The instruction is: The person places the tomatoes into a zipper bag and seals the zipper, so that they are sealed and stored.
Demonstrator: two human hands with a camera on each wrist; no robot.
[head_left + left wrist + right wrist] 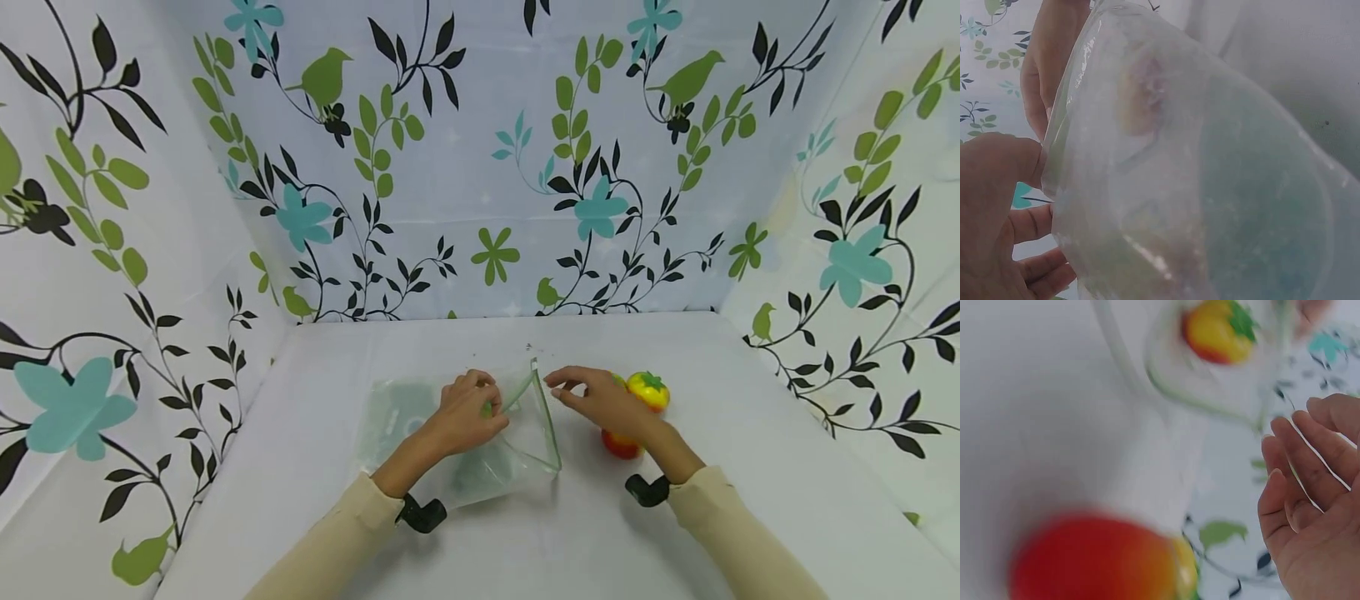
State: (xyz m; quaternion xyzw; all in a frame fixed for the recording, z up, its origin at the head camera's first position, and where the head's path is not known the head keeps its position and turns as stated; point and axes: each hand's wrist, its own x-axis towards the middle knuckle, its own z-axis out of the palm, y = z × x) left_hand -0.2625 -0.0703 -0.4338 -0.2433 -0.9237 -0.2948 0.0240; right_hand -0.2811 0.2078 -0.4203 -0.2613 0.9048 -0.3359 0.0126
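A clear zip bag (pixel 397 417) with a green-edged mouth lies on the white table, its mouth raised and spread toward the right. My left hand (pixel 467 417) pinches the bag near its upper edge. Through the mouth, the right wrist view shows a yellow-and-red toy fruit (pixel 1217 332) with a green leafy top inside the bag. Just right of the mouth, my right hand (pixel 603 402) holds nothing, its fingers loosely bent. Under and beside that hand sit a yellow toy fruit (pixel 649 390) and a red-orange one (pixel 621 445), partly hidden by the hand and wrist.
The white tabletop (pixel 750 400) runs to a leaf-and-bird patterned cloth (pixel 480 167) at the back and on both sides. A greenish patch (pixel 1260 187) shows through the bag in the left wrist view. Dark wrist cameras (pixel 423 515) sit under both wrists.
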